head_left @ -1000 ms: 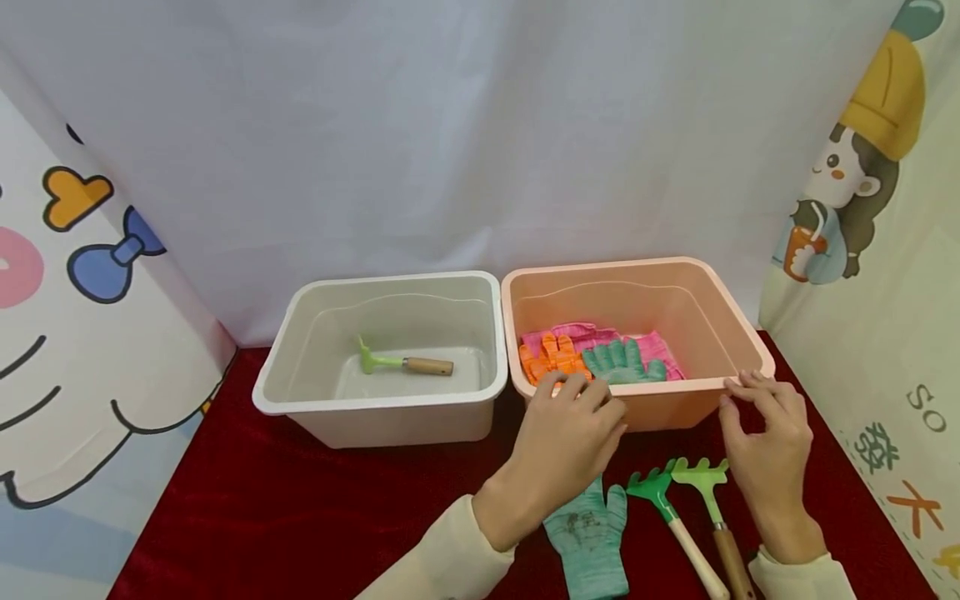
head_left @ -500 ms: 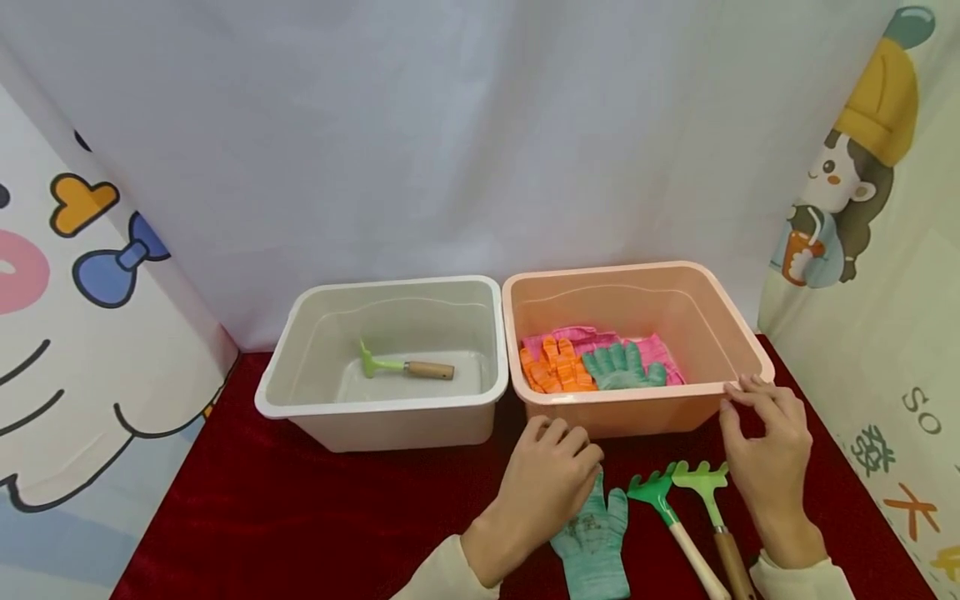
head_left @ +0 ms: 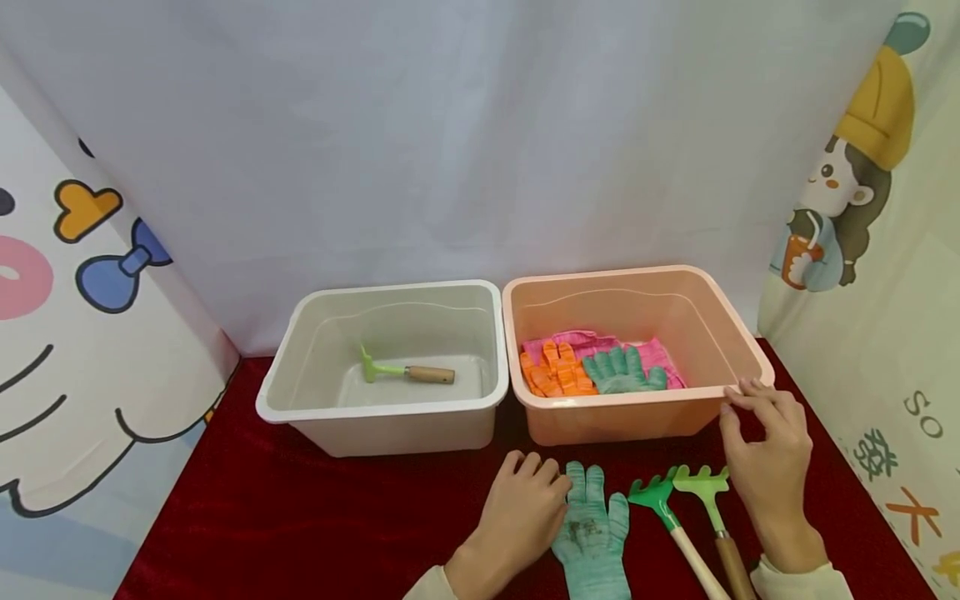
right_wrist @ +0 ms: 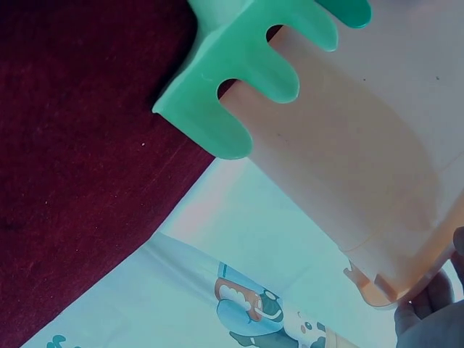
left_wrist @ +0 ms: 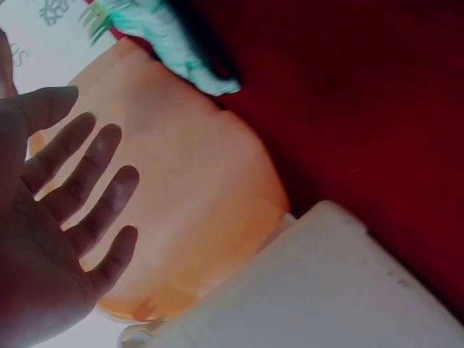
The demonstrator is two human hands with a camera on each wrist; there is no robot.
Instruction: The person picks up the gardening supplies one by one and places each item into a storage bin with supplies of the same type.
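My left hand (head_left: 523, 510) is over the red cloth, its fingertips overlapping the left edge of a teal knit glove (head_left: 592, 533) in the head view. The left wrist view shows this hand (left_wrist: 65, 196) with fingers spread and nothing in them. With thumb and fingers on either side of the rim, my right hand (head_left: 771, 467) holds the front right corner of a peach plastic bin (head_left: 622, 421). Inside that bin lie an orange glove (head_left: 558, 371), another teal glove (head_left: 622, 371) and pink gloves (head_left: 660, 358). Between my hands lie a dark green hand rake (head_left: 660, 496) and a light green one (head_left: 708, 492).
Left of the peach bin stands a grey-white bin (head_left: 397, 425) holding a small light green rake with a wooden handle (head_left: 429, 375). Both bins stand side by side on the red cloth (head_left: 322, 525), against a white curtain (head_left: 375, 150). Printed cloths hang at either side.
My left hand has come back from the peach bin's front rim, moving down and left to beside the teal glove. My right hand has stayed at the bin's corner.
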